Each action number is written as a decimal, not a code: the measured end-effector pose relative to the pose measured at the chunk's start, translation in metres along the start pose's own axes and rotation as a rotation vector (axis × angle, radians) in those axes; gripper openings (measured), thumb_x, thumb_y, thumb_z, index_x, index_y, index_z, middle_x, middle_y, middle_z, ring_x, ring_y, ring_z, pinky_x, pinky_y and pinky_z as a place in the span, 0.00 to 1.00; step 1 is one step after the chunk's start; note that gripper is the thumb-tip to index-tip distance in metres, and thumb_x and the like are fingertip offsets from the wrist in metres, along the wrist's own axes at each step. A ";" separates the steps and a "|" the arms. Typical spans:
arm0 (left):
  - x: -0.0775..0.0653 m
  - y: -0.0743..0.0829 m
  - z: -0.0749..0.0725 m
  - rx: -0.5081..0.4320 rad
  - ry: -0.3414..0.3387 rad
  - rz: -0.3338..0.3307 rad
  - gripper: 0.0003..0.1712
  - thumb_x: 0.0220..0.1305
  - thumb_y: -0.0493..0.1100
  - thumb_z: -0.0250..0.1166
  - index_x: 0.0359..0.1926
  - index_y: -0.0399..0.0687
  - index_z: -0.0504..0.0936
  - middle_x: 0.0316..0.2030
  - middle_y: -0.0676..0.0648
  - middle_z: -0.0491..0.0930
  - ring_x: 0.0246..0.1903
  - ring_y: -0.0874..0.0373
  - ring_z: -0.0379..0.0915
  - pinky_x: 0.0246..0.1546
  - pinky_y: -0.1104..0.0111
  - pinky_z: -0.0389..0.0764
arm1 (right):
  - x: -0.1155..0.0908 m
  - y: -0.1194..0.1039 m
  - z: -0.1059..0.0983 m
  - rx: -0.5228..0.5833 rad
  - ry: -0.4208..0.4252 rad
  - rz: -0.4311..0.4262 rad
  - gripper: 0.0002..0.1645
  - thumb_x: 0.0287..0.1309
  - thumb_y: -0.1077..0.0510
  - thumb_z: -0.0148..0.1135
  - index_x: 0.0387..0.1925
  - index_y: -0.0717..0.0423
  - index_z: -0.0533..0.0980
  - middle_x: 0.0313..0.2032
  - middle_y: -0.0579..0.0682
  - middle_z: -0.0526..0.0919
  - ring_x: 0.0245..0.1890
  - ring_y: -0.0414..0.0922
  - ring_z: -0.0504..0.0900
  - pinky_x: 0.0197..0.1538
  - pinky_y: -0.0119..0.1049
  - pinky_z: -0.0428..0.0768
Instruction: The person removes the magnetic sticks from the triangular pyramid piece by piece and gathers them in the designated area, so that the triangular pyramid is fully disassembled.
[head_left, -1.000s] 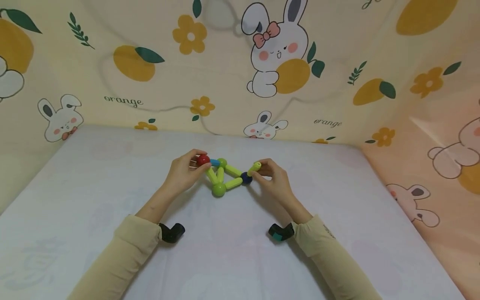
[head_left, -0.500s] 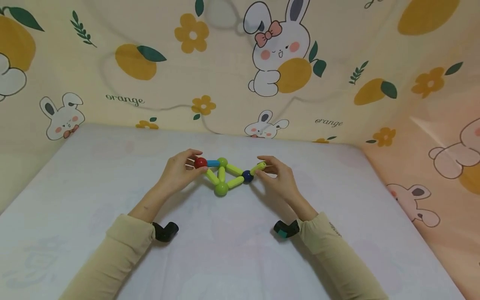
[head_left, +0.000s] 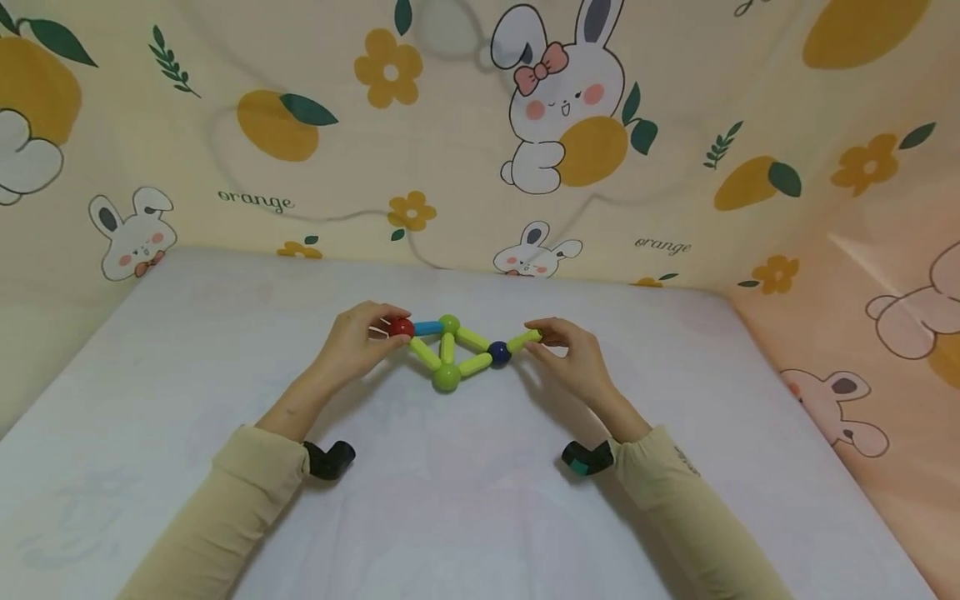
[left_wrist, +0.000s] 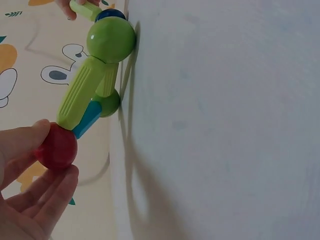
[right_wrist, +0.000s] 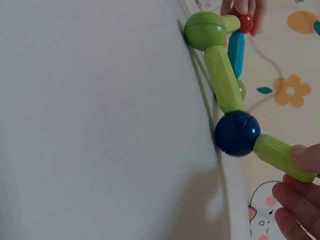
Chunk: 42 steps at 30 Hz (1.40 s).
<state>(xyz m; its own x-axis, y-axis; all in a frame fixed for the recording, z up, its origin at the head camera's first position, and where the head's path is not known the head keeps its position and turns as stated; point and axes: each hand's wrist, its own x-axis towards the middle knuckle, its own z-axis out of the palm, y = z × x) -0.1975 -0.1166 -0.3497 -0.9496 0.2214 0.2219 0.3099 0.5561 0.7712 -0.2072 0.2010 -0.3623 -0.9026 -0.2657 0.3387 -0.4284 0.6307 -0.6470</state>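
1. Head view: seen on the tabletop (head_left: 457,525), toward the far edge and about midway between left and right edges, a ball-and-stick frame (head_left: 447,350), shaped like two triangles with one common side. Pinching the red ball (head_left: 402,329), at the frame's left corner, with the left hand (head_left: 354,340). Pinching with the right hand (head_left: 576,360) a lime stick (head_left: 520,342), extending from the dark blue ball (head_left: 499,354) toward the right edge. Joined to the red ball by a blue stick (head_left: 429,327): the far green ball (head_left: 449,324).
2. Left wrist view: grasping the red ball between left thumb and fingers, apart from the tabletop. Very close to the tabletop, the near green ball (left_wrist: 111,40); cannot tell if touching.
3. Right wrist view: grasping the lime stick near its free end, between right thumb and fingers.
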 end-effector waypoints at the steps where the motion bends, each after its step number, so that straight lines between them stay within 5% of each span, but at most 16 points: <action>1: 0.000 -0.001 0.000 0.008 -0.005 -0.008 0.21 0.60 0.35 0.66 0.55 0.35 0.78 0.48 0.35 0.78 0.47 0.43 0.77 0.49 0.56 0.80 | 0.000 0.001 0.000 -0.004 -0.003 0.004 0.17 0.58 0.59 0.66 0.50 0.58 0.79 0.46 0.56 0.83 0.43 0.51 0.84 0.51 0.45 0.80; 12: -0.003 -0.003 0.001 0.094 -0.076 -0.033 0.21 0.62 0.37 0.65 0.55 0.35 0.77 0.46 0.34 0.78 0.45 0.42 0.78 0.48 0.55 0.79 | -0.003 0.011 -0.005 -0.016 -0.017 0.110 0.16 0.58 0.58 0.66 0.48 0.58 0.80 0.45 0.57 0.84 0.47 0.54 0.83 0.58 0.51 0.74; 20: -0.005 -0.009 0.004 0.107 -0.102 -0.056 0.20 0.61 0.36 0.65 0.54 0.35 0.78 0.45 0.34 0.79 0.44 0.42 0.77 0.46 0.55 0.79 | -0.003 0.016 -0.006 -0.017 -0.086 0.212 0.15 0.58 0.62 0.64 0.48 0.60 0.78 0.45 0.60 0.84 0.47 0.55 0.83 0.52 0.48 0.79; 29: -0.002 -0.011 0.010 0.110 -0.159 -0.095 0.18 0.61 0.38 0.65 0.52 0.36 0.78 0.45 0.35 0.80 0.43 0.44 0.77 0.46 0.56 0.78 | -0.002 0.024 -0.009 -0.063 -0.123 0.213 0.15 0.58 0.63 0.65 0.48 0.60 0.78 0.46 0.59 0.83 0.46 0.54 0.82 0.50 0.47 0.80; 42: 0.000 -0.012 0.010 0.147 -0.156 -0.153 0.19 0.60 0.41 0.67 0.52 0.42 0.80 0.47 0.39 0.81 0.44 0.46 0.79 0.48 0.55 0.78 | -0.003 0.025 -0.007 -0.090 -0.160 0.223 0.16 0.59 0.64 0.62 0.50 0.61 0.77 0.49 0.60 0.81 0.51 0.56 0.79 0.57 0.50 0.76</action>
<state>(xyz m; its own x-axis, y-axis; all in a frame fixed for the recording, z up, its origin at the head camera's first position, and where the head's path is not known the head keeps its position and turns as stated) -0.2002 -0.1151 -0.3651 -0.9706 0.2405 0.0064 0.1780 0.7002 0.6914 -0.2152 0.2228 -0.3745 -0.9722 -0.2206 0.0782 -0.2199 0.7464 -0.6281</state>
